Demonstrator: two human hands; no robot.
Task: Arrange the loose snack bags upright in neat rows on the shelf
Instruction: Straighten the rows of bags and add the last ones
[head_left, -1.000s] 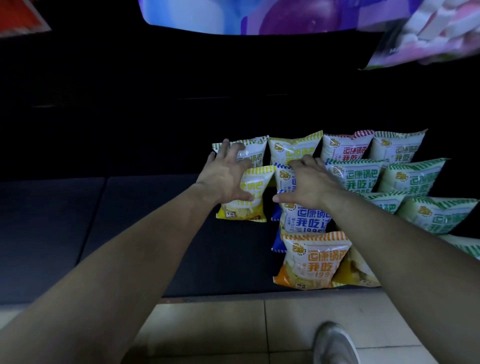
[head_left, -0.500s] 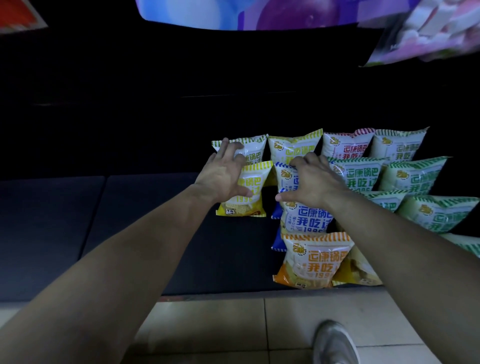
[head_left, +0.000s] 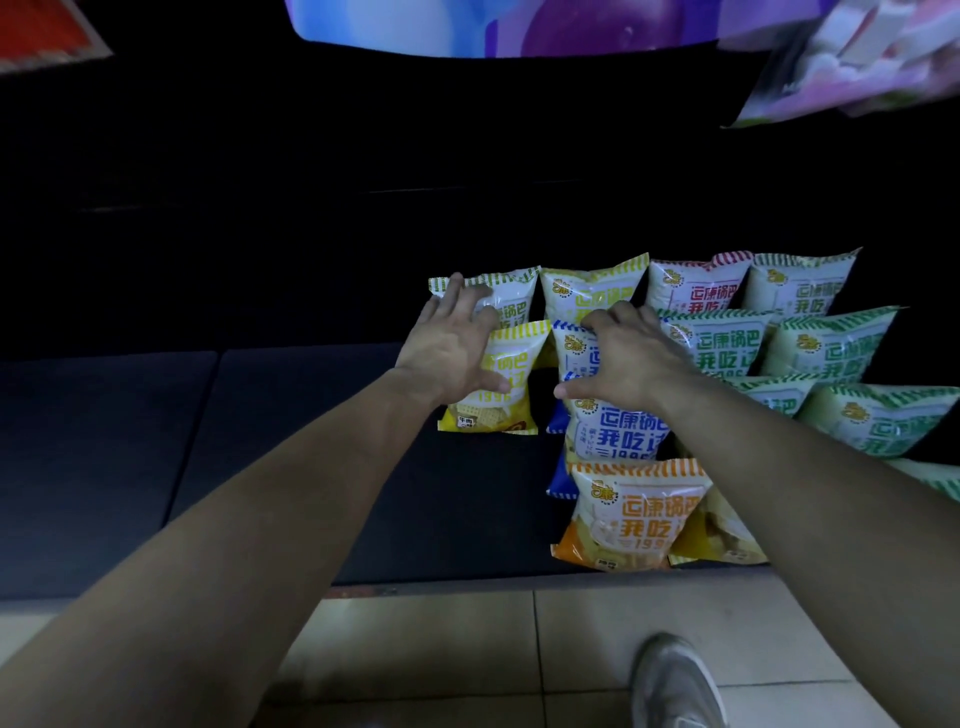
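Snack bags stand in rows on the right part of a dark shelf (head_left: 311, 441). My left hand (head_left: 447, 348) grips a yellow bag (head_left: 511, 400) in the second row, thumb across its front and fingers reaching to the lime-striped bag (head_left: 511, 299) behind it. My right hand (head_left: 623, 358) grips the top of a blue-striped bag (head_left: 574, 348) just to the right, fingers curled over its upper edge. In front of that stand another blue bag (head_left: 618, 441) and an orange bag (head_left: 634, 519).
Green-striped bags (head_left: 831, 353) fill the rows at the right, with a red-striped bag (head_left: 696, 286) in the back row. The shelf's left half is bare dark surface. Its front edge meets a tiled floor (head_left: 415, 649), where my shoe (head_left: 675, 680) shows. Bright packages hang overhead.
The yellow bag has shifted slightly backward under my left hand. Both hands stay on the same bags, hardly moved.
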